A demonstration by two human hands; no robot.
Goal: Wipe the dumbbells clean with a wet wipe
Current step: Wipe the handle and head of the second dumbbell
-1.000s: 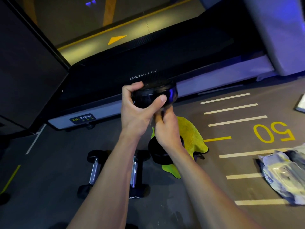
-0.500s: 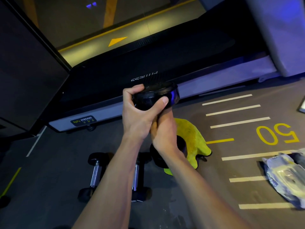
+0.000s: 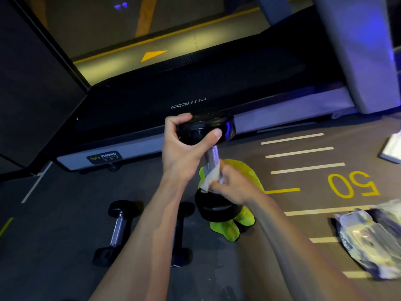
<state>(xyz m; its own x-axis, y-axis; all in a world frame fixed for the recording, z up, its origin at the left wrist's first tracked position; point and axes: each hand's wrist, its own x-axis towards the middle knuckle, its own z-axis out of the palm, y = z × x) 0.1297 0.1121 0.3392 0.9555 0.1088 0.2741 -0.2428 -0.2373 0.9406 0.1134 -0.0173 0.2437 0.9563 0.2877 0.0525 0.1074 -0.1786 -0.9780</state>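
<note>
A black dumbbell [image 3: 213, 209] is held upright in the air, its lower head over a yellow cloth. My left hand [image 3: 184, 153] grips its upper head. My right hand [image 3: 234, 185] is wrapped around the lower part of the chrome handle with a white wet wipe [image 3: 209, 178] pressed against the metal. The bare upper stretch of the handle shows between the two hands. Two more black dumbbells lie on the floor: one [image 3: 117, 231] left of my left forearm, another [image 3: 181, 235] mostly hidden behind that forearm.
A yellow-green cloth [image 3: 236, 220] lies on the floor under the held dumbbell. A wet-wipe pack [image 3: 368, 237] lies at the right. A treadmill [image 3: 173, 92] runs across the back. The floor carries white lines and a yellow "50".
My right hand has slid down the handle with the wipe, baring the upper part of the chrome. My left hand keeps its grip on the upper head.
</note>
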